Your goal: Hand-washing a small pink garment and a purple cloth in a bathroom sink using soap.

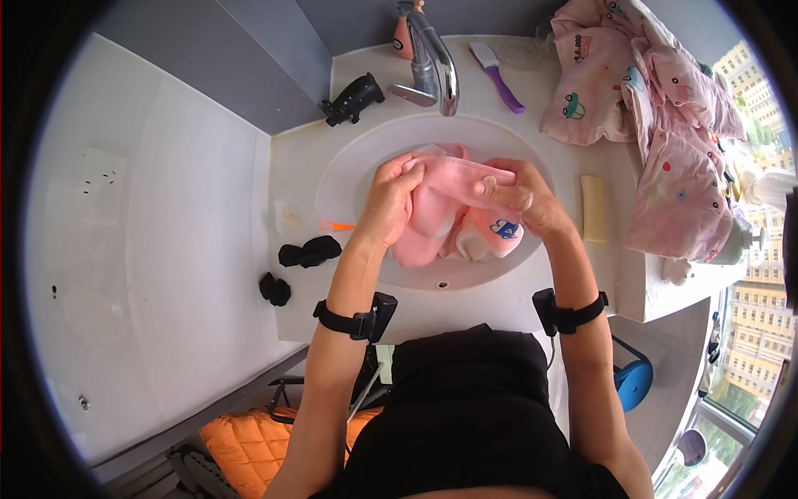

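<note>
A pink garment with white parts and a blue printed figure [430,234] lies in the oval washbasin [349,159], its upper edge lifted between both hands. My left hand [396,193] pinches that edge at the left, thumb on top. At the right end my right hand [520,193] grips the cloth, with a small patch of what looks like suds on the thumb. The fabric between the hands is spread over the basin, below the chrome faucet [447,81]. The rest of the garment hangs and bunches beneath, hiding much of the basin floor.
Behind the basin are a black pig-shaped figure [354,100], a pink bottle [403,38] and a purple-handled brush [506,90]. Black cloth pieces [310,251] and an orange-handled item [340,226] lie left. A yellowish bar [593,209] and piled pink printed fabric [682,187] are right.
</note>
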Available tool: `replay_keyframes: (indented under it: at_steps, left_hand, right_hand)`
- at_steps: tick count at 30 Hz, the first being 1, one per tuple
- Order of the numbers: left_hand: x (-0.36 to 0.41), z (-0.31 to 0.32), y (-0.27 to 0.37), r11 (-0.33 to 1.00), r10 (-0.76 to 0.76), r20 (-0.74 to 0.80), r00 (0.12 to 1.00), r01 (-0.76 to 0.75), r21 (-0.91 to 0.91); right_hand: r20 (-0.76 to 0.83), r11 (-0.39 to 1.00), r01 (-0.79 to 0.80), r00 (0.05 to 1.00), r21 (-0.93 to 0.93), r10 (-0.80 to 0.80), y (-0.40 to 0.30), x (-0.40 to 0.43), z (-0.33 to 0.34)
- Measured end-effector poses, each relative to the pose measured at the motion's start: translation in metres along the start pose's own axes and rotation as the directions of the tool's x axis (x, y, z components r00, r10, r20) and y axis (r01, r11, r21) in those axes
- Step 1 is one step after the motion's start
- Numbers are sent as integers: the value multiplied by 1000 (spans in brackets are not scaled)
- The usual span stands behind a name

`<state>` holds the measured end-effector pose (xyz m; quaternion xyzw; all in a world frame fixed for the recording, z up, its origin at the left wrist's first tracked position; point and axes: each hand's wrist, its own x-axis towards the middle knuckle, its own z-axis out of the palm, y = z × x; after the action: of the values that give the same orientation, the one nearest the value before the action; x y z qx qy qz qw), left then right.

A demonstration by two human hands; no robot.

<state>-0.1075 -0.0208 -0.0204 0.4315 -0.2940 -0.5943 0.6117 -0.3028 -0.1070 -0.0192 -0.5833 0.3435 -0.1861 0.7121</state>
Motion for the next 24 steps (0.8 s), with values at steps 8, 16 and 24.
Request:
replay_keyframes:
  at_steps: [8, 16, 24]
  left_hand:
    - [2, 2, -18, 990, -62, 33, 998, 57, 127]
    - [11, 33, -82, 897, -287, -144, 947, 213, -388]
    - [8, 66, -48, 885, -440, -446, 779, 293, -362]
  right_hand:
    - [-116, 965, 99, 991, 241, -73, -4, 4, 10]
    - [-332, 613, 100, 767, -784, -549, 30, 37, 61]
    - [-276, 556, 82, 801, -827, -530, 30, 41, 45]
